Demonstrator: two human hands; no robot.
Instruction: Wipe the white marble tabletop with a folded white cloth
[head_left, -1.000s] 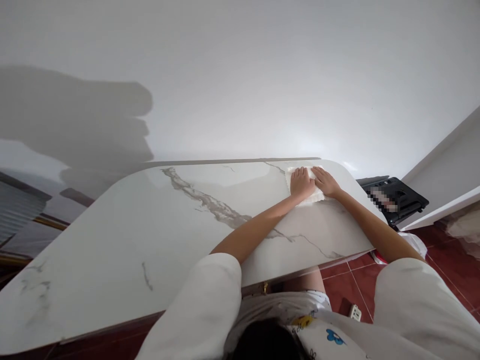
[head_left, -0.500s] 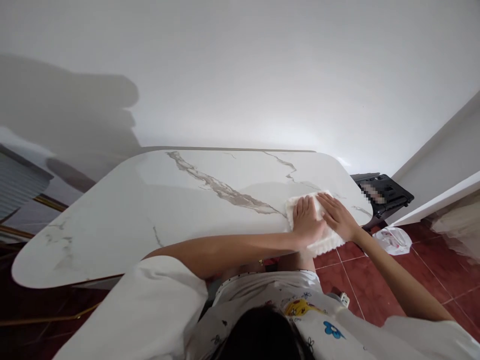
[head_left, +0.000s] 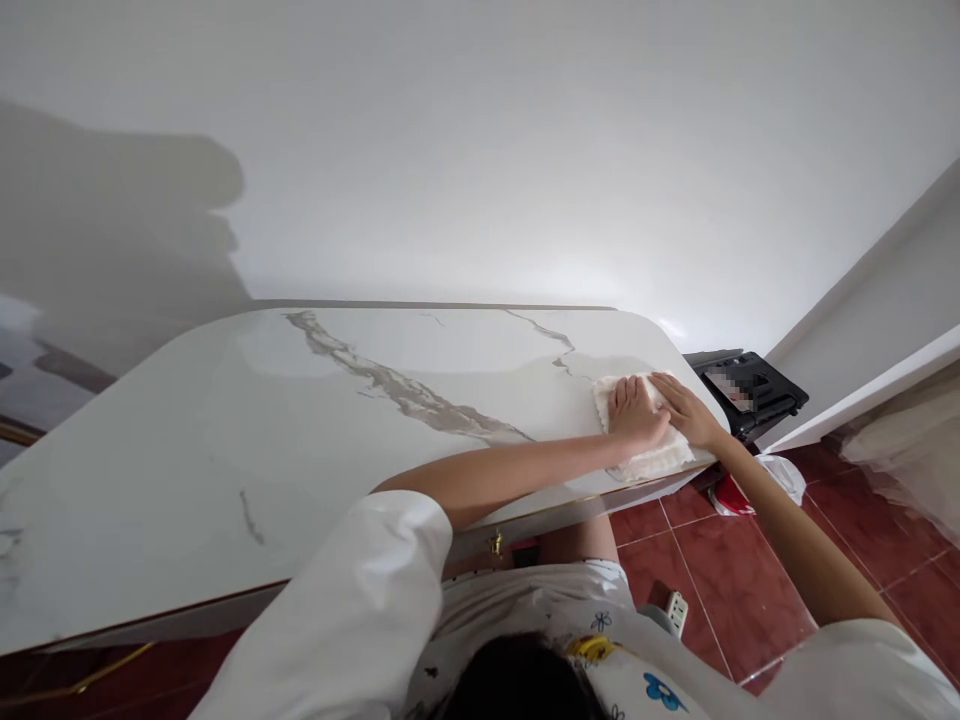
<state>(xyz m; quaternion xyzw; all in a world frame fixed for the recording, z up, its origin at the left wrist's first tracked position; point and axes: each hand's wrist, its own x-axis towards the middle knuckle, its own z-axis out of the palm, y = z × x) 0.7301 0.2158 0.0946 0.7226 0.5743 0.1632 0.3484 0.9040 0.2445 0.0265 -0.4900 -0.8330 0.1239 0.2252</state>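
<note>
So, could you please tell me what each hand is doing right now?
Left hand: open, flat on the cloth.
Right hand: open, flat on the cloth.

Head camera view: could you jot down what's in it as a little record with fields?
Surface: white marble-look table with grey veins
Cloth: white cloth lying flat near the table's right corner
Left hand: left hand pressed flat on the cloth, fingers together
Right hand: right hand flat on the cloth beside the left
Beyond the table: black object on the right, partly blurred
Floor: red tiles, a white bag lying there
Backdrop: plain white wall
</note>
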